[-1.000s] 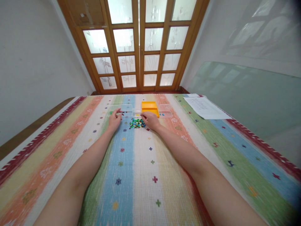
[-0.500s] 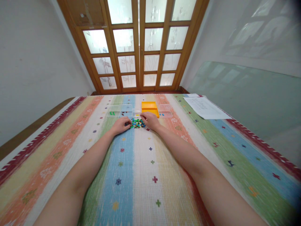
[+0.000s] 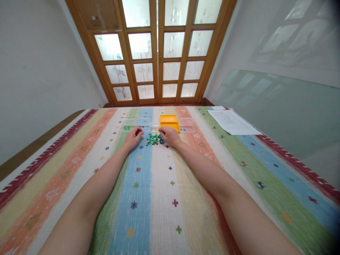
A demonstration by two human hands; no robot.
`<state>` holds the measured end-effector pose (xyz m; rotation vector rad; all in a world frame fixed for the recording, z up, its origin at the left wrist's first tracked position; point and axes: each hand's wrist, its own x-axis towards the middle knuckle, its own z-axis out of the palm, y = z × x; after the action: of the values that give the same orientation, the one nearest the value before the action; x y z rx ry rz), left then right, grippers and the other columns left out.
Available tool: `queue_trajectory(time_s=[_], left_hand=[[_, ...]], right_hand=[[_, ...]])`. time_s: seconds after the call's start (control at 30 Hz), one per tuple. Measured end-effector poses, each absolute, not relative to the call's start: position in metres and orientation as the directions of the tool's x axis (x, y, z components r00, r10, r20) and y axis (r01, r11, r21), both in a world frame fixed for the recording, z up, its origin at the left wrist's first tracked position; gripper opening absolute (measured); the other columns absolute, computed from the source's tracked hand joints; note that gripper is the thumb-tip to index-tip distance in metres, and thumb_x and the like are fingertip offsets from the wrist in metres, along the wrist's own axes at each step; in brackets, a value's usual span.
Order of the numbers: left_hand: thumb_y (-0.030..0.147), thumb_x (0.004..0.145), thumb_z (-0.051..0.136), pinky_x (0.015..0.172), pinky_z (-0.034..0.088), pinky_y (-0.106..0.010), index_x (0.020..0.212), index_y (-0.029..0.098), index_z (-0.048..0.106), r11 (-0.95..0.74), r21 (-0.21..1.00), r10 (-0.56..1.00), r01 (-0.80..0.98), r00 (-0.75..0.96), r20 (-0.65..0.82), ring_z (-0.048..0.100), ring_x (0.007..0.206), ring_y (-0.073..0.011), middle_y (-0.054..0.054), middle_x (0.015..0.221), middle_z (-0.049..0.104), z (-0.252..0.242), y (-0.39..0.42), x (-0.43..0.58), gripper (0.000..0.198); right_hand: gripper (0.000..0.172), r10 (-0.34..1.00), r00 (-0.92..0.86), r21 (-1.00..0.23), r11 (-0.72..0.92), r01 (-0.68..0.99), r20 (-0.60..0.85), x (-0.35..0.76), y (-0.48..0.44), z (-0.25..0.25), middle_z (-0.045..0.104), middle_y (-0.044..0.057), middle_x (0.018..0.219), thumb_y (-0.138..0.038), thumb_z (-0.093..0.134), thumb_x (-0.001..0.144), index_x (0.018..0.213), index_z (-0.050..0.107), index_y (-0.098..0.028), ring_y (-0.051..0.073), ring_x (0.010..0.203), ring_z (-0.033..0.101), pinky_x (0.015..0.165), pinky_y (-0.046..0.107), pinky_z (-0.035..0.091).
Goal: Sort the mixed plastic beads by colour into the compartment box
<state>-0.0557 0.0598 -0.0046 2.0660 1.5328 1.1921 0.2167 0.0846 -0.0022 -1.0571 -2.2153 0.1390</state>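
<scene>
A pile of tiny coloured pieces (image 3: 154,139), mostly green, blue and yellow with some dark ones, lies on the striped cloth. My left hand (image 3: 133,136) is left of the pile at the near edge of a clear plastic box (image 3: 124,122); its fingertips are pinched, and whatever they hold is too small to make out. Green pieces (image 3: 126,128) lie in that box. At the pile's right edge my right hand (image 3: 170,136) has its fingers bent together by the yellow tray (image 3: 168,118); their contents are hidden. Blue pieces (image 3: 182,129) sit in another clear box (image 3: 190,125).
A smaller clear box (image 3: 154,124) with something yellow stands between the left box and the yellow tray. White printed sheets (image 3: 231,122) lie at the far right of the table. Wooden doors (image 3: 158,71) with glass panes stand beyond the table.
My left hand has left the pile and moved up and left to the clear box. My right hand has stayed nearly still.
</scene>
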Motion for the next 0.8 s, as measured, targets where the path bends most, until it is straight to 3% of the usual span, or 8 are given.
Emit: queue_trajectory(time_s=[0.13, 0.33, 0.63, 0.8], left_hand=[[0.034, 0.093, 0.053, 0.070, 0.046, -0.028, 0.101, 0.021, 0.060, -0.331, 0.753, 0.858, 0.569, -0.151, 0.492, 0.058, 0.072, -0.0159, -0.001, 0.082, 0.065, -0.009, 0.071, -0.071, 0.016], [0.033, 0.091, 0.052, 0.064, 0.046, -0.025, 0.104, 0.020, 0.058, -0.237, 0.858, 0.827, 0.456, -0.369, 0.425, 0.057, 0.067, -0.0142, -0.001, 0.081, 0.063, -0.011, 0.083, -0.092, 0.019], [0.033, 0.089, 0.054, 0.057, 0.041, -0.021, 0.105, 0.017, 0.062, -0.215, 0.924, 0.770, 0.316, -0.527, 0.360, 0.053, 0.060, -0.0106, -0.001, 0.081, 0.064, -0.020, 0.092, -0.105, 0.024], [0.029, 0.089, 0.054, 0.056, 0.043, -0.022, 0.128, 0.016, 0.058, -0.211, 0.941, 0.792, 0.266, -0.518, 0.324, 0.055, 0.058, -0.0104, -0.006, 0.096, 0.073, -0.025, 0.094, -0.106, 0.041]], right_hand=[[0.021, 0.721, -0.447, -0.362, 0.669, 0.649, 0.530, 0.216, 0.084, -0.002, 0.074, 0.008, 0.103, -0.026, 0.052, 0.100, 0.108, 0.072, -0.022, 0.022, 0.096, 0.064, 0.085, 0.030, 0.043], [0.021, 0.718, -0.457, -0.354, 0.672, 0.650, 0.525, 0.215, 0.082, 0.000, 0.073, 0.007, 0.101, -0.026, 0.052, 0.100, 0.107, 0.072, -0.022, 0.021, 0.094, 0.063, 0.084, 0.030, 0.042], [0.019, 0.706, -0.460, -0.347, 0.683, 0.643, 0.538, 0.216, 0.085, -0.003, 0.073, 0.007, 0.100, -0.025, 0.053, 0.100, 0.106, 0.071, -0.022, 0.021, 0.092, 0.064, 0.083, 0.029, 0.042], [0.019, 0.692, -0.457, -0.345, 0.695, 0.631, 0.558, 0.215, 0.086, -0.006, 0.074, 0.006, 0.101, -0.025, 0.054, 0.100, 0.106, 0.071, -0.022, 0.021, 0.092, 0.064, 0.082, 0.029, 0.043]])
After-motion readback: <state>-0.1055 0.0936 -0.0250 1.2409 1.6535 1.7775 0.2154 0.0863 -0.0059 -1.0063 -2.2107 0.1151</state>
